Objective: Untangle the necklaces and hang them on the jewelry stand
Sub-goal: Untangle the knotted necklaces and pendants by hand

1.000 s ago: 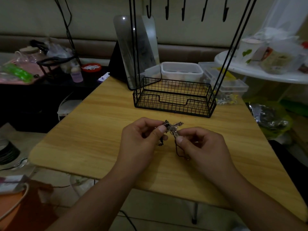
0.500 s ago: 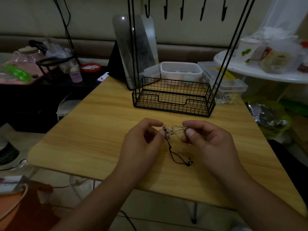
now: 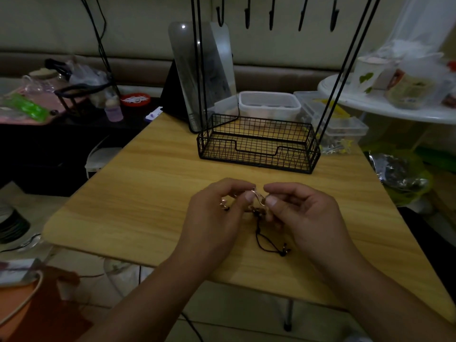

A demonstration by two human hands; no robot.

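A small tangle of necklaces point(image 3: 258, 202) with metal pendants hangs between my two hands over the wooden table point(image 3: 153, 193). My left hand point(image 3: 217, 215) pinches one side of the tangle; a small metal piece shows under its fingers. My right hand point(image 3: 303, 215) pinches the other side. A thin black cord point(image 3: 261, 239) with beaded ends trails down from the tangle onto the table. The black wire jewelry stand point(image 3: 257, 144) sits behind the hands; its basket base is empty and several bare hooks point(image 3: 271, 16) hang at the top edge.
A tilted mirror point(image 3: 199, 70) stands behind the stand's left leg. Clear plastic boxes point(image 3: 269, 104) sit at the table's far edge. A white round table point(image 3: 394, 104) with cups and bags is at the right; a cluttered dark shelf point(image 3: 61, 114) is at the left.
My hands have drawn closer together again around the tangle. The black cord, bunched under my right hand a second ago, now hangs loose onto the table.
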